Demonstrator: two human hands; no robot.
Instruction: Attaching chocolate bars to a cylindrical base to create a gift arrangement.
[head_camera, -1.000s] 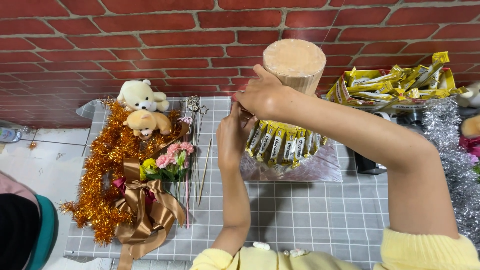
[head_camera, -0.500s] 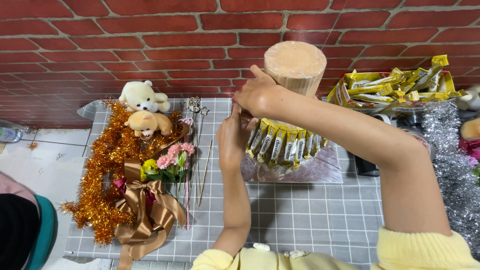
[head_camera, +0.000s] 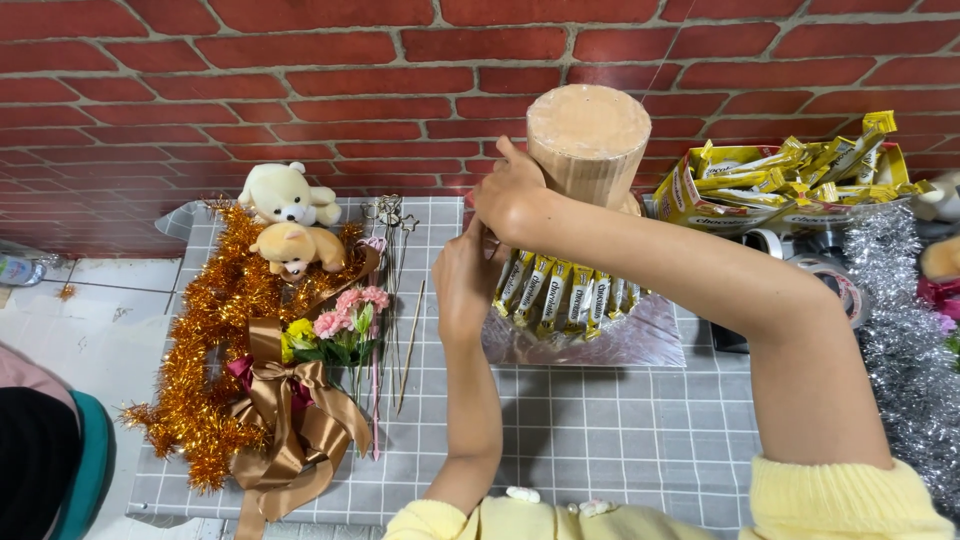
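A tall light-brown cylinder (head_camera: 588, 140) stands on a round base ringed with yellow candy sachets (head_camera: 565, 297), over a shiny clear sheet (head_camera: 650, 340). My right hand (head_camera: 512, 196) reaches across and presses against the cylinder's left side, fingers curled; whether it pinches anything is hidden. My left hand (head_camera: 462, 280) is raised at the left end of the sachet ring, fingers together against the sachets. Both arms wear pushed-up yellow sleeves.
An open yellow box of candy sachets (head_camera: 790, 180) sits at the right, with silver tinsel (head_camera: 900, 340) and a tape roll (head_camera: 825, 280) nearby. On the left lie orange tinsel (head_camera: 205, 330), two small teddy bears (head_camera: 290, 220), artificial flowers (head_camera: 335, 335), a bronze bow (head_camera: 290, 430) and thin sticks (head_camera: 408, 345). Brick wall behind.
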